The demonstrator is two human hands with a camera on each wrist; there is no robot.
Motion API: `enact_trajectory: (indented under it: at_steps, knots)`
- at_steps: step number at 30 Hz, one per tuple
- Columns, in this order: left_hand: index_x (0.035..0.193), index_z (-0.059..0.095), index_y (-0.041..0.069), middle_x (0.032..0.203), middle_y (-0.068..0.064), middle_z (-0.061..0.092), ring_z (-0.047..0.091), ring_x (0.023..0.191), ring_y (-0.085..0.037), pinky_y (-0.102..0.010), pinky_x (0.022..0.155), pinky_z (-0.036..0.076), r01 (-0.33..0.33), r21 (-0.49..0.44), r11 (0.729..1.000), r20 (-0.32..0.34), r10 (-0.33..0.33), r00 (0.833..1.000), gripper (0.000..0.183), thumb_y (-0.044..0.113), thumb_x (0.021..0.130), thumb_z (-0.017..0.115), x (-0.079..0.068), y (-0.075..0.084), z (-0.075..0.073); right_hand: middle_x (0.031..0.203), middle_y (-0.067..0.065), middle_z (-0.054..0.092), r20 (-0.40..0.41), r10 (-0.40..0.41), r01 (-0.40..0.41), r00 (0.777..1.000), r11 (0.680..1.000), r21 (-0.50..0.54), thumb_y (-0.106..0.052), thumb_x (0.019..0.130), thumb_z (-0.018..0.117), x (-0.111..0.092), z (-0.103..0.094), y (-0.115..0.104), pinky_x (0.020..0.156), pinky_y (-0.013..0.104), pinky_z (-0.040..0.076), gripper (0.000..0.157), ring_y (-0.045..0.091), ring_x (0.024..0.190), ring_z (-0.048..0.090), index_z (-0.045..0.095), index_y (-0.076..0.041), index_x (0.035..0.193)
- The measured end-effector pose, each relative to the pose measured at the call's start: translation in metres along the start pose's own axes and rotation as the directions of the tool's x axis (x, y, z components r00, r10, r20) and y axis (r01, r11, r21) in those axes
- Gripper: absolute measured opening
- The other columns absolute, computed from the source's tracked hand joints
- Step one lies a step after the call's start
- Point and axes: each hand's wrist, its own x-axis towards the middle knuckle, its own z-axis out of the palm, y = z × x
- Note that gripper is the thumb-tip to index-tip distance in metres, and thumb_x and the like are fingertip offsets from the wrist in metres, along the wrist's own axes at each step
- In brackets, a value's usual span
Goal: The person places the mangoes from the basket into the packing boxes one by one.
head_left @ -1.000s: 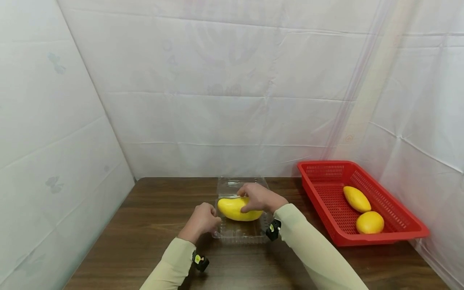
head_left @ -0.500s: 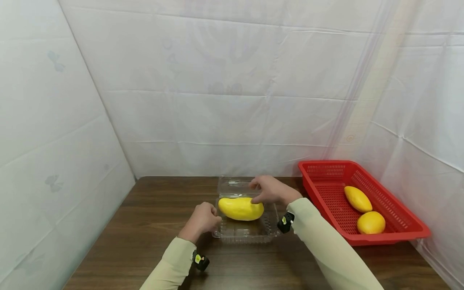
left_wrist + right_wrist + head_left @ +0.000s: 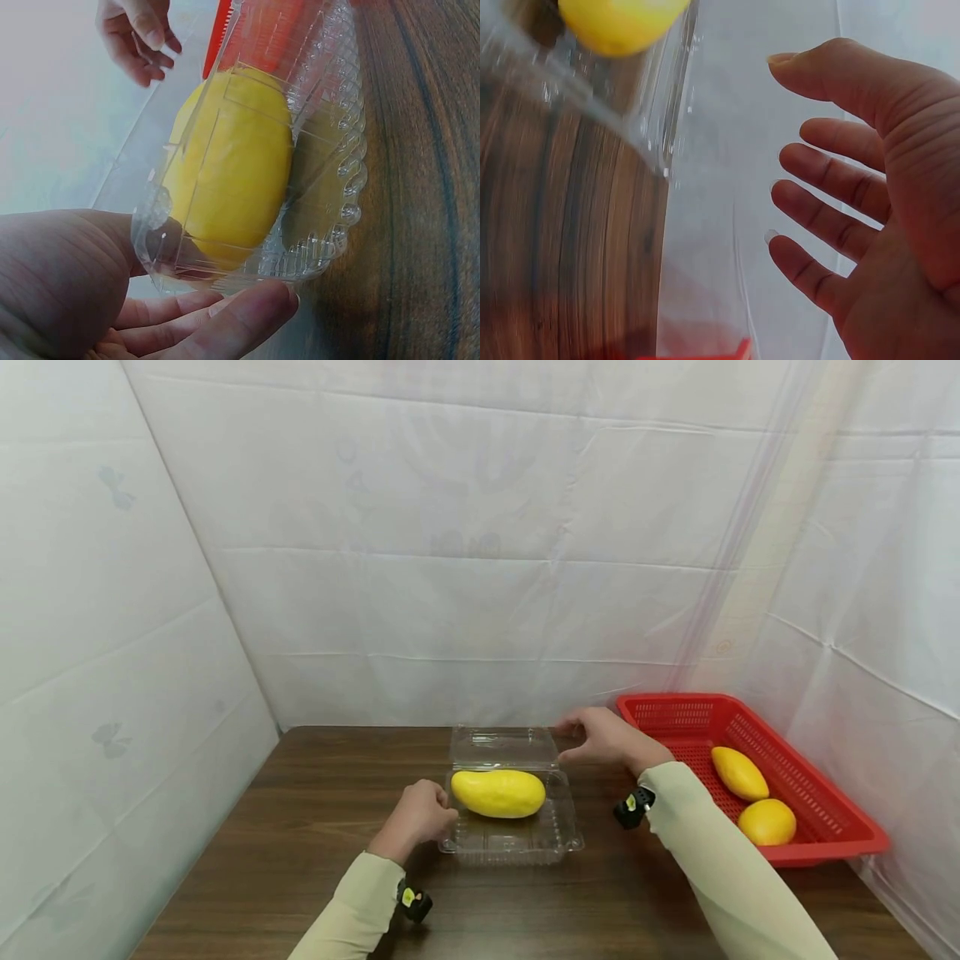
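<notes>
A yellow mango (image 3: 498,793) lies crosswise in the base of a clear plastic clamshell container (image 3: 510,842). Its lid (image 3: 504,747) is folded back toward the rear wall. My left hand (image 3: 416,814) holds the container's left side; the left wrist view shows the thumb behind the clear wall (image 3: 330,225) and the fingers outside it. Beyond the container's right rear corner, my right hand (image 3: 606,739) hovers apart from the mango. Its fingers (image 3: 832,180) are loosely spread, with nothing held, in the right wrist view.
A red plastic basket (image 3: 660,802) stands to the right on the brown wooden table (image 3: 330,835). Inside are two more mangoes, one elongated (image 3: 739,773) and one rounder-looking (image 3: 767,822). White sheeting (image 3: 420,610) closes off the back and sides.
My right hand has let go of the mango and moved right, toward the basket. The mango stays in the container. My left hand has kept its place.
</notes>
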Motion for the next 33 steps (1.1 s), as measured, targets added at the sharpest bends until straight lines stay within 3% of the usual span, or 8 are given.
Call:
enact_trajectory:
  at_steps: [4, 13, 21, 33]
  knots:
    - [0.056, 0.036, 0.016, 0.051, 0.005, 0.030, 0.061, 0.052, -0.013, -0.024, 0.046, 0.035, -0.009, 0.000, 1.000, -0.003, 0.009, 1.000, 0.045, 0.005, 0.087, 0.067, -0.001, 0.001, 0.000, 0.117, 0.009, 0.072, -0.031, 0.000, -0.002, 1.000, 0.999, -0.043, -0.027, 0.082, 0.085, -0.006, -0.007, 0.015, 0.093, 0.045, 0.057, 0.048, 0.029, 0.105, 0.066, 0.071, -0.008, 0.124]
    - [0.056, 0.038, 0.016, 0.050, 0.005, 0.032, 0.056, 0.051, -0.013, -0.024, 0.046, 0.034, 0.001, 0.009, 1.000, -0.006, -0.001, 1.000, 0.044, 0.007, 0.087, 0.067, -0.002, -0.001, -0.001, 0.115, 0.015, 0.070, -0.062, 0.058, -0.060, 0.996, 0.998, -0.033, -0.026, 0.084, 0.083, -0.024, -0.024, 0.036, 0.088, 0.045, 0.059, 0.046, 0.032, 0.105, 0.065, 0.070, -0.005, 0.123]
    - [0.056, 0.039, 0.016, 0.051, 0.004, 0.033, 0.058, 0.052, -0.014, -0.025, 0.047, 0.037, -0.009, 0.000, 1.000, -0.003, 0.009, 1.000, 0.043, 0.008, 0.087, 0.067, -0.001, -0.001, 0.001, 0.118, 0.019, 0.070, -0.088, 0.154, -0.158, 0.984, 0.987, -0.040, -0.026, 0.087, 0.080, -0.047, -0.042, 0.061, 0.090, 0.048, 0.058, 0.049, 0.031, 0.103, 0.064, 0.068, -0.001, 0.127]
    - [0.056, 0.038, 0.016, 0.051, 0.005, 0.031, 0.058, 0.052, -0.014, -0.024, 0.046, 0.033, -0.020, 0.009, 1.000, -0.013, 0.020, 1.000, 0.041, 0.006, 0.086, 0.065, -0.002, 0.001, 0.003, 0.115, 0.023, 0.072, -0.035, 0.263, -0.265, 0.964, 0.961, -0.076, -0.031, 0.088, 0.078, -0.077, -0.068, 0.104, 0.091, 0.055, 0.056, 0.050, 0.036, 0.104, 0.067, 0.069, 0.005, 0.120]
